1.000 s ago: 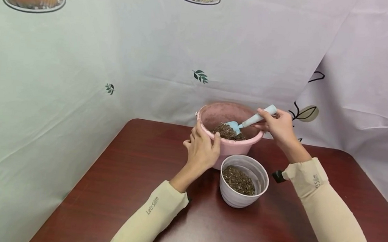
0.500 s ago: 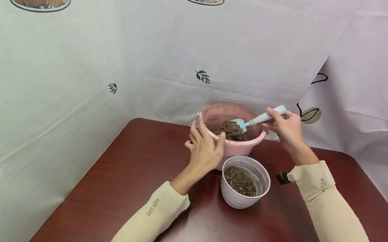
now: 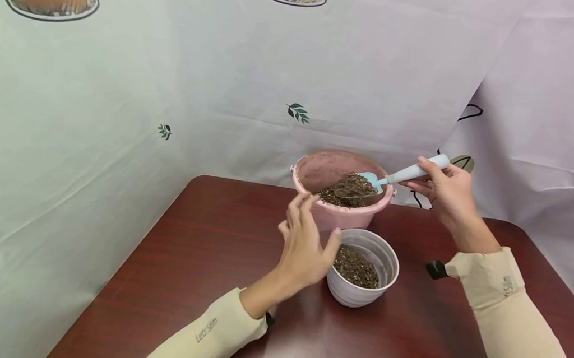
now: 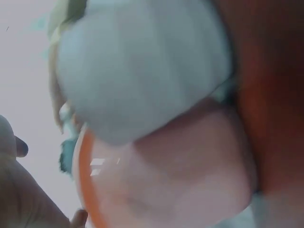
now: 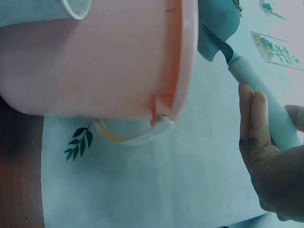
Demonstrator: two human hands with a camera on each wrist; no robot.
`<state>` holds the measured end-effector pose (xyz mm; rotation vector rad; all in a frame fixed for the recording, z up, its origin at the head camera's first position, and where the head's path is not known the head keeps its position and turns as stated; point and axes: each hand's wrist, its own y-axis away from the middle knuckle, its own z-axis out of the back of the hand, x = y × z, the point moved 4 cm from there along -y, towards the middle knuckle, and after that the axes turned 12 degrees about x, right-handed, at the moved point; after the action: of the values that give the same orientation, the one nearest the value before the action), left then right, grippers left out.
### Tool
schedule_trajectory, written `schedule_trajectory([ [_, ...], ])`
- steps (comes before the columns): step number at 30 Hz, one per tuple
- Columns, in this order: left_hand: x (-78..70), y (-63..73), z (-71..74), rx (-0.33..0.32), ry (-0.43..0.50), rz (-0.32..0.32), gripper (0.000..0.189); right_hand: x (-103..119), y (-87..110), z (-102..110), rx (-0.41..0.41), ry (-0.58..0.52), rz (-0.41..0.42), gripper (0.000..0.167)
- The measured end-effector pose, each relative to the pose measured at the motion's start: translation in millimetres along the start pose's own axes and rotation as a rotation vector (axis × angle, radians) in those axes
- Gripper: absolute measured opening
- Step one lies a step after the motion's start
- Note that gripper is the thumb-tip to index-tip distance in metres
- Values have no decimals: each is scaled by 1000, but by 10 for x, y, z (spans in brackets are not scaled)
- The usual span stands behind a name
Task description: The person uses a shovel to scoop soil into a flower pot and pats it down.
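My right hand [image 3: 450, 194] grips the pale handle of a light blue trowel [image 3: 411, 173], its blade heaped with dark soil [image 3: 354, 185] above the pink bucket [image 3: 350, 215]. In the right wrist view the trowel [image 5: 259, 88] stands clear of the bucket's rim, fingers along its handle. My left hand [image 3: 303, 253] is off the bucket, fingers spread and slightly bent, holding nothing. Its thumb is beside the rim of a whitish pot [image 3: 359, 294]; whether they touch I cannot tell. Soil [image 3: 357, 266] partly fills that pot, which stands in front of the bucket.
Both containers stand on a dark red-brown table [image 3: 200, 251]. A pale printed cloth [image 3: 233, 85] hangs close behind the bucket and along the left side. The bucket's curved carrying handle [image 5: 135, 137] hangs at its side in the right wrist view.
The left hand has let go of the bucket's rim and come back toward the pot. The right hand has lifted the trowel and drawn it rightward, now loaded with soil.
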<state>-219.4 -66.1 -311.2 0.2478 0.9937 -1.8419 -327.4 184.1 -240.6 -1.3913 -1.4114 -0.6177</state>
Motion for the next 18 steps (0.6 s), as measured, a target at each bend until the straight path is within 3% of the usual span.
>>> schedule_trajectory([
  [3,-10,133,-126,100,-52,-13,69,45,90,28,15,-26,-8,7],
  [10,9,247,-309,309,-192,104,84,123,340,104,48,-82,-14,5],
  [18,14,291,-402,469,-203,157,103,137,607,227,140,-86,-3,14],
])
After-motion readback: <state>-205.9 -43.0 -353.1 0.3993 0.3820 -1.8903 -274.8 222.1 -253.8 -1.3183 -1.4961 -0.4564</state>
